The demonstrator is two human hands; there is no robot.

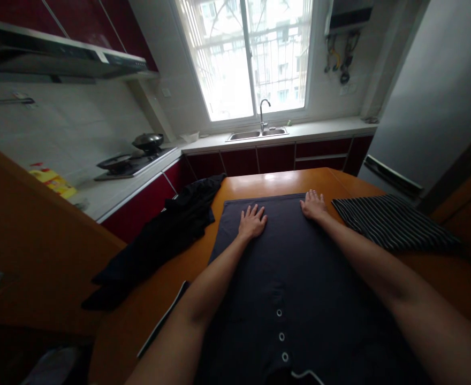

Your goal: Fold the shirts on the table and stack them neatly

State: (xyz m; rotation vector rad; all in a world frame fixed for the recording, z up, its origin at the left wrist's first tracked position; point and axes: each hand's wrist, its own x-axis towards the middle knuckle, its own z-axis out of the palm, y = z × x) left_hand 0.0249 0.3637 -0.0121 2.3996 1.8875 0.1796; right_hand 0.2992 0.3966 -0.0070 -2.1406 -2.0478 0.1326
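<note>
A dark grey buttoned shirt (287,251) lies spread flat on the wooden table, its hem toward the window and its row of buttons near me. On the upper left part of the shirt, my left hand (252,222) rests flat with fingers spread. My right hand (313,205) lies palm down by the hem's right corner, fingers stretched out. Neither hand grips the cloth. One sleeve edge with a pale trim shows beside my left forearm; the collar is partly cut off at the bottom.
Black clothing (159,235) lies in a heap along the table's (275,182) left edge. A folded black-and-white striped garment (392,222) is on the right. Beyond are a sink (245,136), a stove (135,164) with pans, and a fridge (432,107).
</note>
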